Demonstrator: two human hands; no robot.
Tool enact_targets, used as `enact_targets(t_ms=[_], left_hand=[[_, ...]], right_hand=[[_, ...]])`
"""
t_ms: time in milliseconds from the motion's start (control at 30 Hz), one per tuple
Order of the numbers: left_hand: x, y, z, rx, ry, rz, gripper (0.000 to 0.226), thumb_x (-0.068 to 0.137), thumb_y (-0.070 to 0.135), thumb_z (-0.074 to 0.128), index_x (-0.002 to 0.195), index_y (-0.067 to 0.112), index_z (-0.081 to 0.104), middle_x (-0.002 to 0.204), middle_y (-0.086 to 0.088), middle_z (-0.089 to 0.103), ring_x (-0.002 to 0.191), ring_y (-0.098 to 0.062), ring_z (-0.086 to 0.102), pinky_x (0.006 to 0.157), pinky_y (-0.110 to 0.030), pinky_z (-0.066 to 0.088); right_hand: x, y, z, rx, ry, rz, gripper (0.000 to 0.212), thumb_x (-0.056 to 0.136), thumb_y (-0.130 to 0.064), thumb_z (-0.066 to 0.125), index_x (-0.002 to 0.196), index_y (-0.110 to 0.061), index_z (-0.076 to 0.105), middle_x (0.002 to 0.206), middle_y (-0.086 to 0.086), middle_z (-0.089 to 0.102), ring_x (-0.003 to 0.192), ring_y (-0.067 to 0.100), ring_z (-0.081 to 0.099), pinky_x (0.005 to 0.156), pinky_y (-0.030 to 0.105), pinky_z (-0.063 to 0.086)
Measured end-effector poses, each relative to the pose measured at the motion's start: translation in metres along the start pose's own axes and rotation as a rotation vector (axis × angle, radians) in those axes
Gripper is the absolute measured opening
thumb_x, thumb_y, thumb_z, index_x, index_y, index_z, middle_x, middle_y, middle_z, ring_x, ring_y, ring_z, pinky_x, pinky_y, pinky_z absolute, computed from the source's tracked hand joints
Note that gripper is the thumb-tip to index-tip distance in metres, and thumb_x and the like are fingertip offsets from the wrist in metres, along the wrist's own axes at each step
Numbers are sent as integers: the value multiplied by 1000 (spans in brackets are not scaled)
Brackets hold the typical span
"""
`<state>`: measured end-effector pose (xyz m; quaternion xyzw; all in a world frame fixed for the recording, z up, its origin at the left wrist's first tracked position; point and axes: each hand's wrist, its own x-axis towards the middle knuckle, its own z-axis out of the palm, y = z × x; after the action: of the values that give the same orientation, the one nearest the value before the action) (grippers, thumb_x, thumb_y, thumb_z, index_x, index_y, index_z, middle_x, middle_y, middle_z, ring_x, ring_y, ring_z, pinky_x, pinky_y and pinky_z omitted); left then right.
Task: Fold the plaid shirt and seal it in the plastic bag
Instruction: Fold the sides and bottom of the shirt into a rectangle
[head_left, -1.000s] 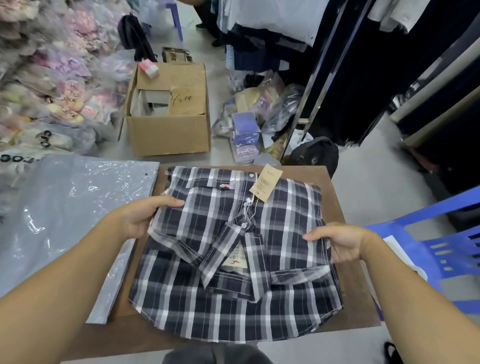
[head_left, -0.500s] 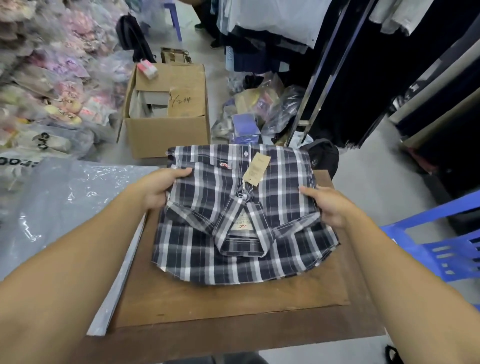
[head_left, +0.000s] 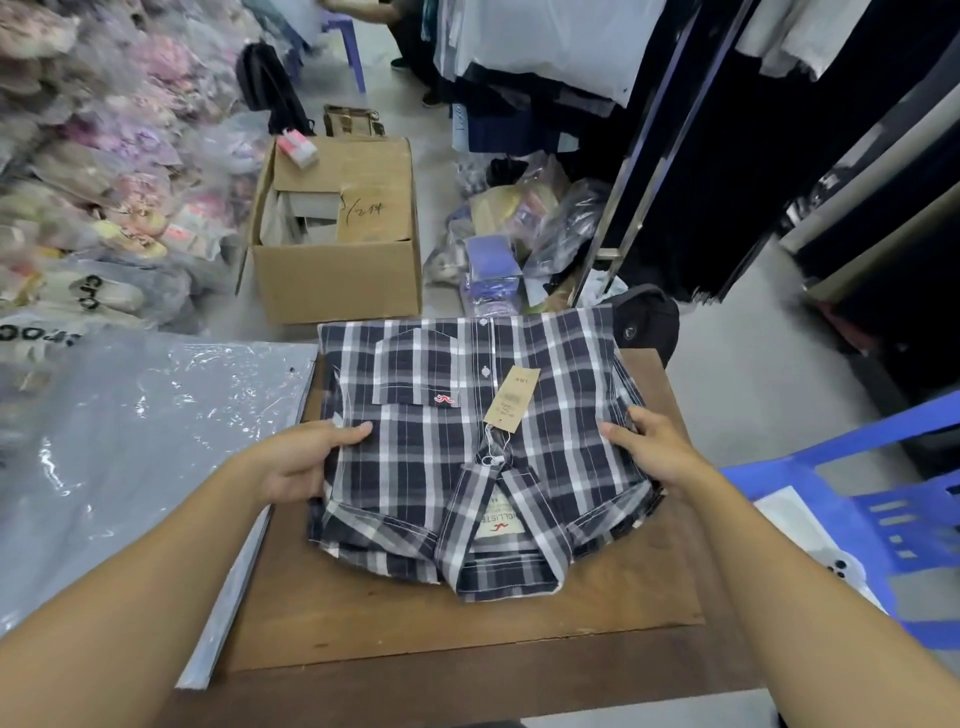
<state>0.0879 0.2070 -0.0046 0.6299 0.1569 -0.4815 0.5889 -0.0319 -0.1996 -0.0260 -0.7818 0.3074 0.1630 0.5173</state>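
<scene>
The dark blue and white plaid shirt (head_left: 415, 467) lies folded into a compact rectangle on the brown wooden table (head_left: 363, 623), collar toward me, chest pocket and a tan hang tag (head_left: 511, 397) facing up. My left hand (head_left: 306, 460) grips the shirt's left edge, thumb on top. On the opposite side, my right hand (head_left: 652, 447) holds the right edge the same way. A stack of clear plastic bags (head_left: 130, 441) lies flat to the left, overlapping the table's left side.
An open cardboard box (head_left: 337, 270) stands on the floor beyond the table. Bagged goods pile up at far left (head_left: 104, 156). A blue plastic chair (head_left: 857, 509) sits at right, a clothes rack (head_left: 649, 156) behind, and a black backpack (head_left: 644, 322) by the table's far corner.
Both hands folded the shirt's lower half over the far part and drew the bundle back toward me; the shirt is now half as long, pocket side up.
</scene>
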Motion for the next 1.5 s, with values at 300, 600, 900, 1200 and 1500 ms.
enact_targets(t_ms=[300, 600, 900, 1200, 1500], left_hand=[[-4, 11, -17, 70, -115, 15, 41, 90, 23, 65, 124, 1, 65, 125, -20, 69, 116, -35, 66, 104, -52, 47], [13, 6, -4, -152, -3, 125, 41, 89, 24, 65, 126, 8, 63, 122, -15, 71, 110, -29, 70, 94, -48, 54], [9, 5, -15, -46, -86, 10, 40, 93, 21, 61, 127, -1, 62, 128, -22, 67, 118, -36, 65, 106, -54, 45], [4, 31, -26, 285, 21, -94, 98, 68, 63, 78, 146, 18, 39, 125, -17, 61, 107, -30, 63, 94, -47, 51], [51, 67, -17, 70, 653, 144, 37, 84, 37, 76, 95, 4, 61, 95, -12, 73, 83, -29, 70, 81, -43, 58]], right_hand=[[-16, -31, -17, -313, -570, 415, 45, 93, -34, 71, 123, -2, 60, 126, 23, 66, 90, 32, 74, 75, 43, 63], [2, -31, -1, -5, 47, -66, 26, 103, -38, 53, 121, -25, 65, 121, 0, 72, 110, 21, 67, 104, 44, 49], [0, -26, -3, -267, -148, 130, 66, 98, -58, 47, 148, -16, 45, 146, 8, 56, 127, 28, 57, 110, 46, 44], [4, -52, -27, -100, -201, 293, 83, 77, -67, 69, 126, -1, 57, 107, 13, 67, 78, 19, 65, 71, 33, 56], [70, -62, -7, 85, 182, 57, 20, 82, -39, 77, 69, -26, 69, 83, -1, 71, 86, 20, 67, 74, 38, 59]])
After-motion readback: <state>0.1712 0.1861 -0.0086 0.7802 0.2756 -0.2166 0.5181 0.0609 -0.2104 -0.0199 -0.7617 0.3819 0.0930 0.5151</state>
